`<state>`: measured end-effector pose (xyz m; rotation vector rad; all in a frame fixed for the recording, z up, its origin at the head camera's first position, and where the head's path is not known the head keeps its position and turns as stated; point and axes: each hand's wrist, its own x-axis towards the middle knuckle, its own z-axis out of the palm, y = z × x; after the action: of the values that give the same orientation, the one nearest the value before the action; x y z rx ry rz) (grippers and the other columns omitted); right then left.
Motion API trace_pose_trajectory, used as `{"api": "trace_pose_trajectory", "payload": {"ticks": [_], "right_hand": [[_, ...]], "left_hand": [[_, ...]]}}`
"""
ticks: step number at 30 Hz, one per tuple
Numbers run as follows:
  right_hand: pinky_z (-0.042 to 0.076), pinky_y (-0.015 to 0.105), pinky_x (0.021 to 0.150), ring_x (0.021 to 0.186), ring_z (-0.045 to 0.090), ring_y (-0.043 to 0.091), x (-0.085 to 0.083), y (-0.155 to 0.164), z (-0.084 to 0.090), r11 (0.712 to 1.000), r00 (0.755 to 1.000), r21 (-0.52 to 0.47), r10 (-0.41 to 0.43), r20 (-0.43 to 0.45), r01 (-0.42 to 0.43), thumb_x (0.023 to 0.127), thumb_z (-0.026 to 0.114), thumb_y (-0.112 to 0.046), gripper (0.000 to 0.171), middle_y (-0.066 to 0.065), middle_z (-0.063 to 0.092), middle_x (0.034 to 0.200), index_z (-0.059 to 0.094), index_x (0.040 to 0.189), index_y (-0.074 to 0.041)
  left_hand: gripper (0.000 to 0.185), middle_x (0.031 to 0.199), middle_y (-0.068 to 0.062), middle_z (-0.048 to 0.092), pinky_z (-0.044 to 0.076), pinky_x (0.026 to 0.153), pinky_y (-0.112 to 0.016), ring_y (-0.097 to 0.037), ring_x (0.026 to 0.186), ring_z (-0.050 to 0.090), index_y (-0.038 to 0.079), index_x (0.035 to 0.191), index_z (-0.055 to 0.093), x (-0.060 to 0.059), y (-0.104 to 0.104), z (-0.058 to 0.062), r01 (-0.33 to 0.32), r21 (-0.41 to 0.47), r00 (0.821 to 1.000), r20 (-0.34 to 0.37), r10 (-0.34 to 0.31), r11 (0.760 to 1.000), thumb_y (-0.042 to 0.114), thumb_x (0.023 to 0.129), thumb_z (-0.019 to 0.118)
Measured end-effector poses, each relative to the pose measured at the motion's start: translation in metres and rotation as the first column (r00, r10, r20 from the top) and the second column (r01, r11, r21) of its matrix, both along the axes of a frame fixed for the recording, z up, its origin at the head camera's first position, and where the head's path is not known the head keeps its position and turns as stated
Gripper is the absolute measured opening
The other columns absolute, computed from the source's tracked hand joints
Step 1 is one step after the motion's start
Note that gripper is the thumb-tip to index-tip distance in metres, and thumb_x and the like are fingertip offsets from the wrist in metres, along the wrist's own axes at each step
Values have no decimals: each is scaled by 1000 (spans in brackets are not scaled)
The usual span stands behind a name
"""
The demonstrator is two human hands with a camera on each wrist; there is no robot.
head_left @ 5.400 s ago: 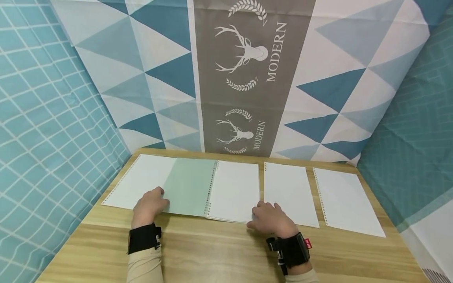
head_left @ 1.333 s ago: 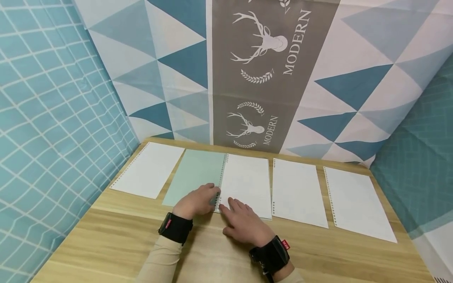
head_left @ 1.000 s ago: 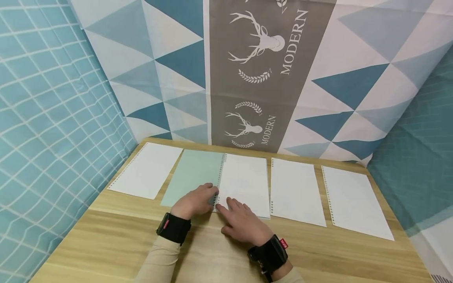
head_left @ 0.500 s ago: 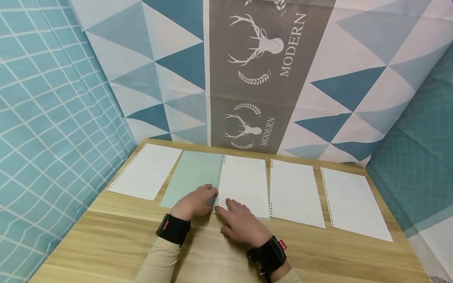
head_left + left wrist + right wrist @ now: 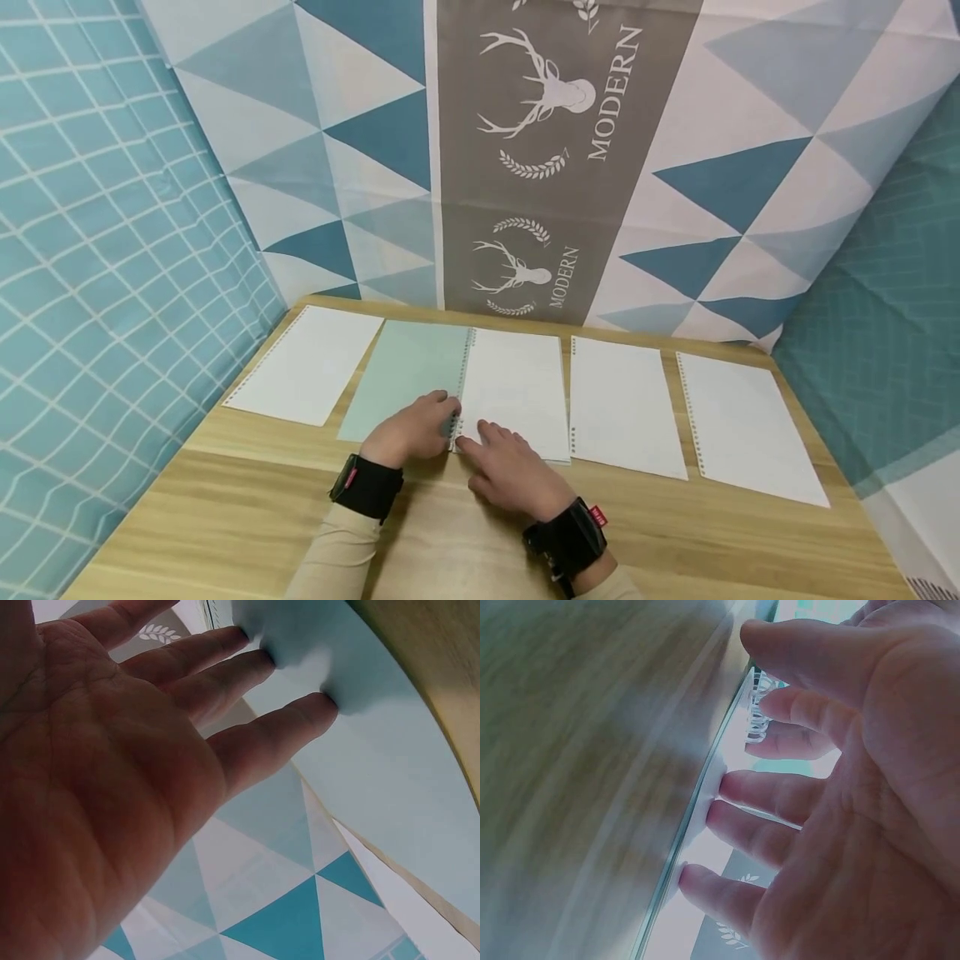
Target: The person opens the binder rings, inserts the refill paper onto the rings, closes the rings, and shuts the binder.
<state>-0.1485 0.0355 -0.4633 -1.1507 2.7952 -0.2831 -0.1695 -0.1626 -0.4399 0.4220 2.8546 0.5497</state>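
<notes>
Over the last second almost nothing has shifted: both hands stay at the near end of the notebook's (image 5: 465, 392) spiral, so the work there looks paused. The left hand (image 5: 411, 430) presses straight fingers (image 5: 300, 724) on the green cover; the right hand (image 5: 508, 475) rests relaxed fingers (image 5: 742, 832) on the white page, gripping nothing. Loose sheets (image 5: 626, 406) lie just beside the notebook on either side, leaving open bench (image 5: 225, 517) only nearer the person.

I see a pale green notebook cover (image 5: 405, 375), white loose sheets (image 5: 626, 404), a light wood-grain worktop (image 5: 225, 517) and a blue-triangled backdrop (image 5: 352, 158).
</notes>
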Motion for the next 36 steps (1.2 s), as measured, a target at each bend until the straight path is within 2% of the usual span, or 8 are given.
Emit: {"api": "trace_pose_trajectory", "payload": {"ticks": [4,16,20,23,29,36], "right_hand": [[46,58,109,142,47,35,1,0,0,1000,1000,4,-5,22,5,98,65,-32,53,16,46,153,49,148,-23],[45,55,109,141,47,31,1,0,-3,999,999,-6,-32,23,32,98,64,-36,64,13,45,156,41,154,-17],[48,48,95,127,52,25,-2,-2,-8,998,996,16,-65,-67,66,97,64,-42,72,6,52,150,38,157,-14],[45,41,83,113,51,21,-6,-4,-11,996,989,31,-74,-129,78,95,65,-45,72,2,57,139,41,155,-14],[37,34,70,98,48,20,-10,-9,-11,995,984,12,-91,-154,94,94,67,-43,63,1,59,124,51,149,-17],[33,32,66,92,45,19,-10,-12,-12,995,981,-1,-102,-166,103,94,68,-41,59,1,58,117,53,147,-19]], "left_hand": [[33,135,-15,58,51,101,-48,-29,121,58,8,122,64,1,0,0,-3,0,1000,-2,3,1000,7,91,71],[34,141,-15,56,49,104,-48,-30,127,57,9,125,63,0,-4,1,1,7,1000,27,-1,1000,13,92,72],[34,137,-14,57,50,102,-47,-29,123,58,8,125,63,1,-4,1,19,9,1000,22,-19,1000,14,92,72],[34,133,-14,58,50,100,-47,-28,119,59,8,124,63,1,-3,1,30,9,999,18,-30,1000,13,92,73],[33,131,-13,59,50,101,-45,-26,117,58,8,122,63,0,-2,1,31,7,999,18,-31,999,13,91,74],[27,113,-8,58,50,91,-40,-20,100,55,5,109,59,-2,-2,1,32,11,999,9,-32,999,10,89,75]]}}
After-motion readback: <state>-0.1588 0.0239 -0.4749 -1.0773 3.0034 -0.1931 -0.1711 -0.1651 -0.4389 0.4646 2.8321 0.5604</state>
